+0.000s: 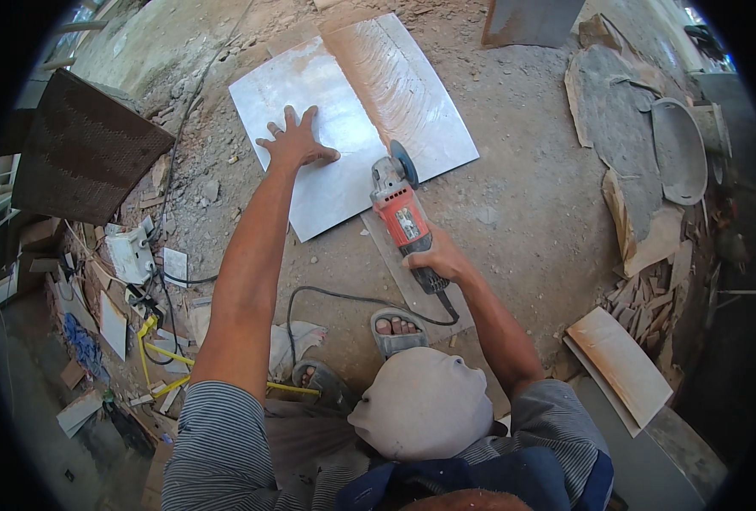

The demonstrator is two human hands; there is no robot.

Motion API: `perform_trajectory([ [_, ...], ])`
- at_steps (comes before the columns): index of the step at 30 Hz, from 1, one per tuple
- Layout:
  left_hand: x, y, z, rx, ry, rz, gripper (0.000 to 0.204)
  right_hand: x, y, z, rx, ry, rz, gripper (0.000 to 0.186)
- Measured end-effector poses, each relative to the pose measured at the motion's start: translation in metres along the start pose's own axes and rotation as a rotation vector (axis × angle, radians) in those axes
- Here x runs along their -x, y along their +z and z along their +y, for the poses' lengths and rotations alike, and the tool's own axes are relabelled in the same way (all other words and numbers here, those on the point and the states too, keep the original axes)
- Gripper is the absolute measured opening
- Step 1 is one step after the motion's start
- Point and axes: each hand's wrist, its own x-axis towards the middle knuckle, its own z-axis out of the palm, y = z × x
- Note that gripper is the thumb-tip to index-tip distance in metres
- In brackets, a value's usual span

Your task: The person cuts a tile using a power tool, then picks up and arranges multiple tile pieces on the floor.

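A large pale glossy tile lies on the dusty ground in front of me. My left hand presses on its left part, fingers spread wide. In my right hand is a red and black angle grinder, gripped by its rear body. Its dark disc stands on edge at the tile, where a line runs away from me toward the far edge. Reddish-brown dust fans over the tile to the right of that line. Whether the disc touches the tile I cannot tell.
The grinder's black cord loops near my sandalled feet. At left are a white power socket box, a yellow folding frame and a brown textured tile. Broken tile pieces, a grey basin and stacked tiles lie right.
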Motion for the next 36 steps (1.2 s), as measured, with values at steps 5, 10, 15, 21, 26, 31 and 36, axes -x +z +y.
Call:
perform_trajectory([
  [5, -0.002, 0.003, 0.003, 0.016, 0.006, 0.011, 0.116, -0.021, -0.004, -0.009, -0.015, -0.024, -0.024, 0.063],
  [10, -0.003, 0.002, 0.0, 0.015, 0.002, 0.011, 0.117, -0.002, -0.006, -0.006, 0.026, 0.013, -0.051, 0.064],
  [15, -0.001, -0.001, -0.001, 0.017, -0.006, -0.001, 0.119, 0.03, -0.004, 0.012, -0.002, 0.067, -0.052, 0.067],
  [21, 0.0, 0.002, -0.002, 0.009, -0.003, 0.015, 0.119, 0.045, -0.001, 0.009, -0.096, 0.056, -0.015, 0.067],
  [26, 0.001, 0.0, -0.001, 0.027, 0.011, 0.009, 0.119, -0.021, -0.016, -0.038, -0.115, -0.097, -0.018, 0.061],
  [31, 0.007, -0.007, 0.001, -0.008, -0.016, -0.018, 0.12, -0.135, -0.024, -0.108, -0.123, -0.241, -0.043, 0.047],
  [36, 0.004, -0.007, 0.012, -0.042, 0.0, -0.056, 0.12, -0.229, -0.025, -0.143, -0.141, -0.29, 0.012, 0.037],
])
